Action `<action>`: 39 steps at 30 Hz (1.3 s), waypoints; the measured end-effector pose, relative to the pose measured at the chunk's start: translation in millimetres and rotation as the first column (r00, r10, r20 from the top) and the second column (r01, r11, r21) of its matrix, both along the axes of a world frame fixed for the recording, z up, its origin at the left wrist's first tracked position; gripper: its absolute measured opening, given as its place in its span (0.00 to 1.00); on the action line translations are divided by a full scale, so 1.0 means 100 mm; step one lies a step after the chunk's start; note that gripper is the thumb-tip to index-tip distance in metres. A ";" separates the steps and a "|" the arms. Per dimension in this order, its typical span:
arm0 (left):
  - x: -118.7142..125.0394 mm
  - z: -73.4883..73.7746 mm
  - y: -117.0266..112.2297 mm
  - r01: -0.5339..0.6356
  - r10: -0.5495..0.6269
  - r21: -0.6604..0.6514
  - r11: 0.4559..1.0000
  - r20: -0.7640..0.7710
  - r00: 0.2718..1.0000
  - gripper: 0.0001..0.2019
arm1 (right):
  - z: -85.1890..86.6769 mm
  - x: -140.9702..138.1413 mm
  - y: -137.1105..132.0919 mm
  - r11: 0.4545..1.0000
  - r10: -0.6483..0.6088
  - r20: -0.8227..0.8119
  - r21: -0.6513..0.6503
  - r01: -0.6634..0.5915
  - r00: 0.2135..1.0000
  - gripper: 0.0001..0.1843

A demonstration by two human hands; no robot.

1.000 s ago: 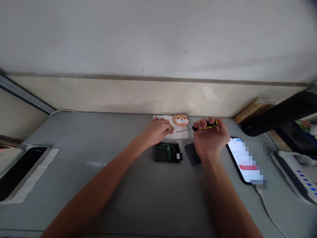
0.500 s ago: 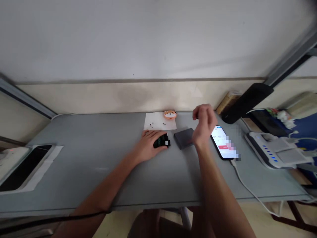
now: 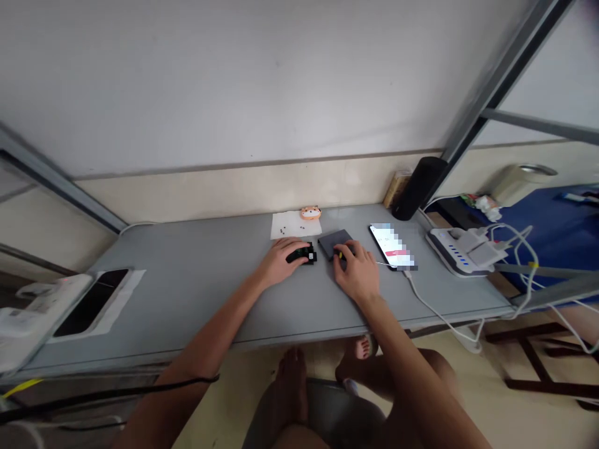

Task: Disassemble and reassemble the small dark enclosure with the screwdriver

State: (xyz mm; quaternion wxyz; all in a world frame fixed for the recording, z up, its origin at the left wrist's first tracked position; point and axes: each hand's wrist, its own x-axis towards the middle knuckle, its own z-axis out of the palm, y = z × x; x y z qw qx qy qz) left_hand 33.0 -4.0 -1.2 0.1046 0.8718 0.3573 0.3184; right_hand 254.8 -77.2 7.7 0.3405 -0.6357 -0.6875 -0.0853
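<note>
My left hand lies on the grey table with its fingers curled round a small black device that shows a circuit board. My right hand rests just right of it, closed on a screwdriver whose yellow-and-black handle end peeks out by the thumb. The right hand partly covers a dark grey cover plate. Behind both hands a white sheet of paper carries several tiny dark screws, with an orange dog-shaped figure at its far corner.
A lit phone on a white cable lies right of my right hand. Further right are a white power strip and a black cylinder. Another phone lies on white paper at far left. My bare feet show below the table edge.
The view pulled back and up. My left hand moved off the paper onto the black device. My right hand came down from mid-air to the table with the screwdriver.
</note>
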 end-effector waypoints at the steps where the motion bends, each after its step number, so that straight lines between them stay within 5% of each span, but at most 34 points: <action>1: 0.00 0.01 -0.01 0.002 -0.002 -0.003 1.000 -0.020 1.000 0.18 | -0.02 -0.01 -0.01 1.000 -0.005 0.007 -0.014 0.005 1.000 0.14; 12: 0.00 0.06 -0.01 -0.148 0.142 -0.124 0.981 -0.057 0.988 0.29 | 0.01 -0.08 -0.01 0.992 0.088 0.073 -0.093 -0.081 0.994 0.20; 28: -0.01 0.05 0.00 -0.104 0.106 -0.049 0.993 0.045 0.993 0.26 | 0.15 -0.08 -0.02 0.939 0.146 0.039 -0.319 -0.126 0.989 0.29; 39: 0.01 0.06 -0.05 -0.028 0.026 0.083 0.996 0.032 0.999 0.25 | 0.09 -0.08 0.02 0.947 0.166 0.031 -0.283 -0.150 0.986 0.28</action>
